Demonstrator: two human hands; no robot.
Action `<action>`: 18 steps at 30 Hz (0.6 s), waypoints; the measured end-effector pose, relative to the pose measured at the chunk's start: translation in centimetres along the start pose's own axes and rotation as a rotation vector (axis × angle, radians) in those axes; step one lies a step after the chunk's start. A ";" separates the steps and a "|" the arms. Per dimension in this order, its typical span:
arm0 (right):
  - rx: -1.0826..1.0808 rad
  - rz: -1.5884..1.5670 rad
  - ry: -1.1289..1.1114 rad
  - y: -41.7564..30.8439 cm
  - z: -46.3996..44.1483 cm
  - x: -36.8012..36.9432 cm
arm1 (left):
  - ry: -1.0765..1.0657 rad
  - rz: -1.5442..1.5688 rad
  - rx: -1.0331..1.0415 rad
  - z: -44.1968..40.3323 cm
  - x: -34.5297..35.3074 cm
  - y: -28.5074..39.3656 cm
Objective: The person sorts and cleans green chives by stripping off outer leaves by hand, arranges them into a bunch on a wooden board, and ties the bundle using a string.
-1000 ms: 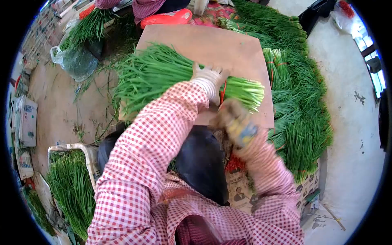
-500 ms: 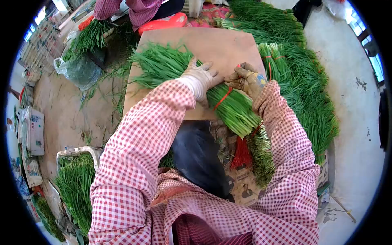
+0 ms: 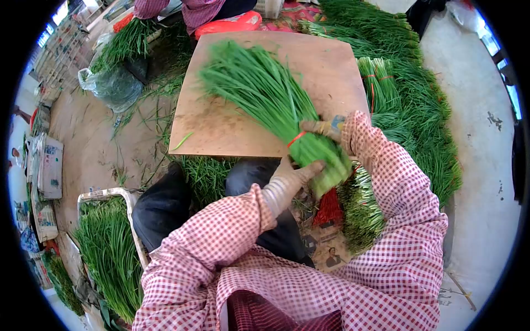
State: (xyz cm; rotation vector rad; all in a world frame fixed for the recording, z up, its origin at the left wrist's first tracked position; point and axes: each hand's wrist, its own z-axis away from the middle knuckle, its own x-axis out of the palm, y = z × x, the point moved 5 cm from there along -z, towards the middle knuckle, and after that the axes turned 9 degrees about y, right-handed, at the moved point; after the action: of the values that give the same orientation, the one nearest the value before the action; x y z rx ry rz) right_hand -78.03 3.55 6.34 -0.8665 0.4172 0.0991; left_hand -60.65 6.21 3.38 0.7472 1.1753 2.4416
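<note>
A bunch of garlic chives [image 3: 270,102] lies slantwise over the board [image 3: 221,135], its leaf tips at the far left and its pale stem ends past the near edge. A red tie [image 3: 296,139] circles it near the stems. My left hand [image 3: 292,177], in a pale glove, grips the stem end from below with the thumb on top. From the upper right, my gloved right hand [image 3: 327,130] closes over the bunch beside the tie. Parts of both hands' fingers are hidden by the bunch. Motion blurs the leaf tips and stem ends.
Tied bunches [image 3: 378,83] and a long heap of chives [image 3: 422,121] lie along the right. A white crate [image 3: 135,212] of chives stands at lower left. Red ties [image 3: 328,208] hang below the board. Another person's sleeve [image 3: 197,14] shows at the top.
My left hand has moved from the leaves down to the stem end. The bunch has turned more upright and shifted right. My right hand has moved from beside the tie onto the bunch.
</note>
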 end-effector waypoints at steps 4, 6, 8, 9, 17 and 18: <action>0.078 -0.137 0.102 1.9 2.3 2.1 | 0.107 0.038 0.118 -0.2 -1.1 -2.1; 0.102 -0.205 0.152 2.6 3.5 3.2 | 0.167 0.006 0.082 0.3 -1.8 -2.1; -0.030 -0.230 0.131 2.3 4.7 4.2 | 0.103 0.042 0.087 0.5 -1.7 -2.2; -0.162 -0.261 0.119 1.7 5.2 4.3 | 0.099 -0.062 0.079 0.5 -2.1 -2.0; -0.792 -0.522 0.164 -1.0 7.6 3.9 | -0.115 -0.288 0.580 1.4 -2.1 3.5; -0.827 -0.564 0.176 -2.2 7.4 3.3 | -0.129 -0.300 0.615 1.1 -1.7 5.7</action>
State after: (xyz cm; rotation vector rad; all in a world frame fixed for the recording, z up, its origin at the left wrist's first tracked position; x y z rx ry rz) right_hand -72.14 7.45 10.84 -1.7877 0.2742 -0.3541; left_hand -59.03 2.55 7.94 0.7979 1.8569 1.7634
